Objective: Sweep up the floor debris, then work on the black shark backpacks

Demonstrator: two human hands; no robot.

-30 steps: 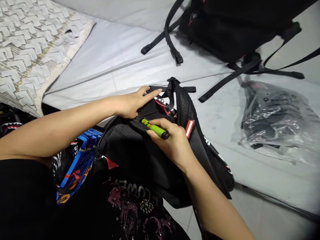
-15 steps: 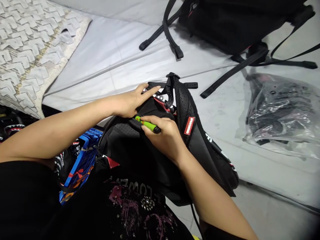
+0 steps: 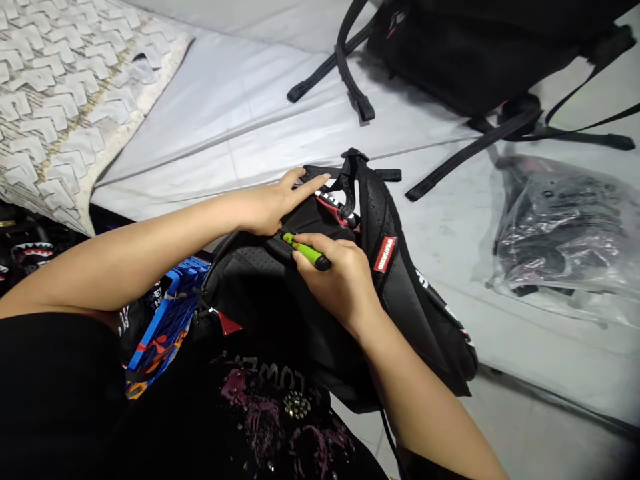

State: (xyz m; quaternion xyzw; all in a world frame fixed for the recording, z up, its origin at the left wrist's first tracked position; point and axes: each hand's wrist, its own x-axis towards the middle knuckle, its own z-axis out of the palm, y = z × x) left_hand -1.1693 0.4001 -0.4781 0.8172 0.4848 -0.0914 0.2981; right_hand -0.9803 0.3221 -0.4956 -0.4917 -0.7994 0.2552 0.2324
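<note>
A black backpack (image 3: pixel 400 300) with a red label lies across my lap and the edge of a grey sheet. My right hand (image 3: pixel 340 280) is closed on a green tool with a black end (image 3: pixel 305 251), its tip pressed against the bag's upper seam. My left hand (image 3: pixel 273 203) rests on top of the bag, fingers stretched toward the black top handle (image 3: pixel 353 170), holding the fabric down. The tool's tip is hidden in the dark fabric.
A second black backpack (image 3: pixel 475 53) with loose straps lies at the far right. A clear plastic bag with black items (image 3: pixel 560 227) sits at the right. A patterned white cushion (image 3: pixel 55 100) is at the left, a blue crate (image 3: pixel 165 327) by my left elbow.
My right hand slid the green tool a little left along the seam, then back right. My left hand has stayed on the bag's top.
</note>
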